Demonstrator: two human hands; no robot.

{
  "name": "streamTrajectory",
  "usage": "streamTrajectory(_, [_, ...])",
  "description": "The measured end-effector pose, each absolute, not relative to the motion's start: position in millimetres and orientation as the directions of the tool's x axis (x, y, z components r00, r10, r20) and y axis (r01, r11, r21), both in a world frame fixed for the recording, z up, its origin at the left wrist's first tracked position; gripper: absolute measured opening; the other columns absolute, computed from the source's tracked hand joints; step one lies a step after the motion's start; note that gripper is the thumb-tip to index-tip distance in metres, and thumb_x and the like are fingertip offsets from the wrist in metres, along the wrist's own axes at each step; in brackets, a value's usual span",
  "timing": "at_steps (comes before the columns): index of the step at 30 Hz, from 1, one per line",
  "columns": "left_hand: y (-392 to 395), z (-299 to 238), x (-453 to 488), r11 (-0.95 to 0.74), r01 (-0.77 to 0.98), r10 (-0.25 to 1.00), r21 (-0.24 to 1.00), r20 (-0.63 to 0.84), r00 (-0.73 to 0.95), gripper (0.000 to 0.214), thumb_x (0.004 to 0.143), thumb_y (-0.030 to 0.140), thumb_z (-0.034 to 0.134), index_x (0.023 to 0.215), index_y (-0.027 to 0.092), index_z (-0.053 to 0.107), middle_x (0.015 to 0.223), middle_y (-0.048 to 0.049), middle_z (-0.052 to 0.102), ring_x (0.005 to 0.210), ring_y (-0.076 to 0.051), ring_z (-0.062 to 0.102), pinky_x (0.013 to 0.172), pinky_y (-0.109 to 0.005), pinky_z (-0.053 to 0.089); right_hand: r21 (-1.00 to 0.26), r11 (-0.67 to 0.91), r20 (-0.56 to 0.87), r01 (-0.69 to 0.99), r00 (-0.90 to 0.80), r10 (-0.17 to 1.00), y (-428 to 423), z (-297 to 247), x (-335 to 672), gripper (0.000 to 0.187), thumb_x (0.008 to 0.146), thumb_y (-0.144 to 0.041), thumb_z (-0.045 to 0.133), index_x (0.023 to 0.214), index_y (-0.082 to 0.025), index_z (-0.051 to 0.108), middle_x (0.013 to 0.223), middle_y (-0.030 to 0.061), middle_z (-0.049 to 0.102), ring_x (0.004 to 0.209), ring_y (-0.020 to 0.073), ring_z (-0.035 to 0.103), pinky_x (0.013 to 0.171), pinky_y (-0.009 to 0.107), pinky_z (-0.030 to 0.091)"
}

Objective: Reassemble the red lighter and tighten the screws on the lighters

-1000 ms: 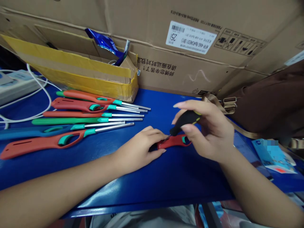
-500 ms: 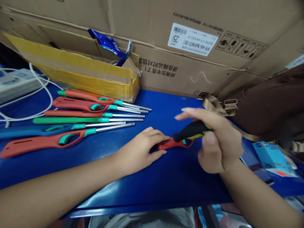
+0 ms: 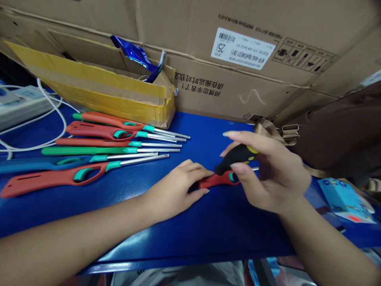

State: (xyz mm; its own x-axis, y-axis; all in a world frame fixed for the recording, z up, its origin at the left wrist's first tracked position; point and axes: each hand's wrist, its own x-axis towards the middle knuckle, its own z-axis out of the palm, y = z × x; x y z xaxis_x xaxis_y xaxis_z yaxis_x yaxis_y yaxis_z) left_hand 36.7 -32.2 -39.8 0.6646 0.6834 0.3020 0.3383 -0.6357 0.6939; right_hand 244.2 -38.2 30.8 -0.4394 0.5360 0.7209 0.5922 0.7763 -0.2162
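Note:
My left hand [image 3: 175, 188] lies fingers-down on the blue table [image 3: 178, 222], pinning the handle end of a red long-nosed lighter [image 3: 216, 179] with a teal trigger. My right hand [image 3: 268, 171] is closed round a black screwdriver [image 3: 236, 156] with yellow trim on its handle. The screwdriver's tip points down at the red lighter, right beside my left fingertips. The lighter's metal tube shows only as a short gleam behind my right fingers.
Several more long lighters [image 3: 98, 149], red, green and blue, lie in a row at left with tubes pointing right. A yellow-taped cardboard box [image 3: 98, 89] stands behind them, large cartons [image 3: 244, 59] behind that. White cables [image 3: 44, 123] at far left; a brown bag [image 3: 339, 123] and blue packets [image 3: 342, 196] at right.
My right hand turned on the screwdriver handle, swinging out to the right and coming back over the red lighter. My left hand and the lighter stayed in place.

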Motion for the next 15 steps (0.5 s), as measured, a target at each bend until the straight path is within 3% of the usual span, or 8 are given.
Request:
streamTrajectory(3, [-32.3,-39.3,37.0,-0.631,0.340,0.689,0.697,0.303,0.659,0.029,0.093,0.020,0.064,0.122,0.019,0.065,0.111,-0.0068,0.068,0.102,-0.021,0.059,0.092,-0.037,0.051,-0.082,0.785,0.781,0.614,-0.449,0.434,-37.9,32.2,244.1,0.039,0.091,-0.032,0.067,0.129,-0.026,0.063,0.105,0.0061,0.075,0.088,0.0234,0.071,0.073,0.035,0.061])
streamTrajectory(6, [-32.1,-39.7,37.1,-0.636,0.349,0.685,0.688,0.295,0.666,0.028,0.093,0.022,0.064,0.121,0.020,0.065,0.112,-0.0066,0.069,0.103,-0.022,0.059,0.094,-0.038,0.050,-0.202,0.800,0.703,0.565,-0.485,0.520,-37.9,35.1,243.9,0.042,0.099,-0.030,0.048,0.140,-0.024,0.054,0.122,0.0101,0.070,0.103,0.0262,0.069,0.079,0.041,0.061])
streamTrajectory(8, [-32.1,-40.5,37.2,-0.644,0.352,0.681,0.680,0.299,0.668,0.027,0.093,0.022,0.064,0.120,0.021,0.065,0.112,-0.0063,0.069,0.105,-0.022,0.059,0.095,-0.039,0.050,-0.270,0.801,0.675,0.534,-0.489,0.553,-37.7,36.6,243.5,0.041,0.099,-0.029,0.049,0.139,-0.025,0.054,0.117,0.0091,0.072,0.096,0.0248,0.070,0.075,0.040,0.061])
streamTrajectory(12, [-32.2,-41.4,37.4,-0.645,0.344,0.683,0.682,0.313,0.660,0.028,0.093,0.021,0.064,0.121,0.019,0.064,0.111,-0.0065,0.068,0.103,-0.021,0.060,0.093,-0.036,0.051,-0.103,0.802,0.775,0.588,-0.459,0.435,-36.5,37.4,242.9,0.033,0.089,-0.032,0.072,0.120,-0.027,0.066,0.087,0.0033,0.074,0.072,0.0189,0.067,0.059,0.030,0.057])
streamTrajectory(15, [-32.0,-40.8,37.1,-0.643,0.345,0.682,0.684,0.307,0.664,0.028,0.093,0.020,0.064,0.121,0.018,0.064,0.111,-0.0062,0.068,0.103,-0.021,0.059,0.093,-0.036,0.050,-0.145,0.787,0.726,0.600,-0.476,0.497,-35.5,37.0,242.8,0.038,0.098,-0.038,0.057,0.133,-0.024,0.059,0.100,0.0075,0.074,0.079,0.0202,0.068,0.062,0.032,0.058])
